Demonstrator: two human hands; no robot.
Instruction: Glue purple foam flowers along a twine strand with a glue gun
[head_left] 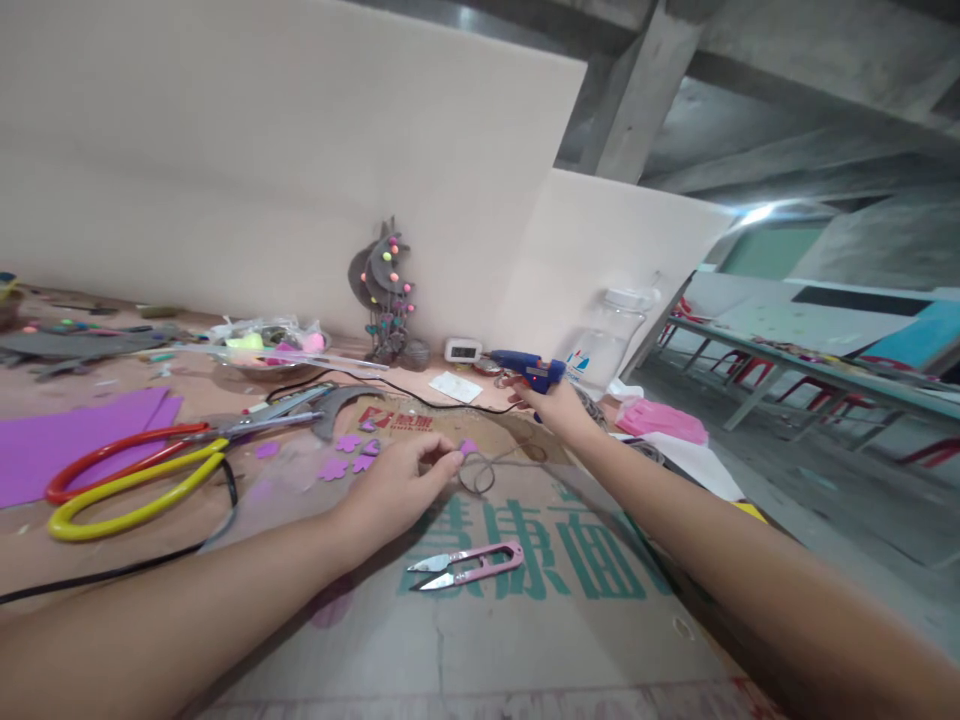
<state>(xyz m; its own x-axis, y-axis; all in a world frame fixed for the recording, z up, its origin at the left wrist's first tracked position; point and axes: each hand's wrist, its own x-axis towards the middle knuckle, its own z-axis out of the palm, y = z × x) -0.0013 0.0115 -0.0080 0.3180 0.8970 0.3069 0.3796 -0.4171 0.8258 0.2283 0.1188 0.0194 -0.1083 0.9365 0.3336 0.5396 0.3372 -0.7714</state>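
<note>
Blue glue gun (531, 368) sat in the curled grip of the right hand (556, 402), beside the clear bottle (611, 335); the left hand (405, 485) pinched a purple piece (467, 447) near looped grey cord (489, 476). Gluing seemed in hand, the next move needing a steady nozzle (496, 356) at the piece.

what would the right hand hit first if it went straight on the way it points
Probably the white timer, met by the blue glue gun that the right hand holds; depth is unclear.

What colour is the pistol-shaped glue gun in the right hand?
The glue gun is dark blue, seen best in the head view.
</note>
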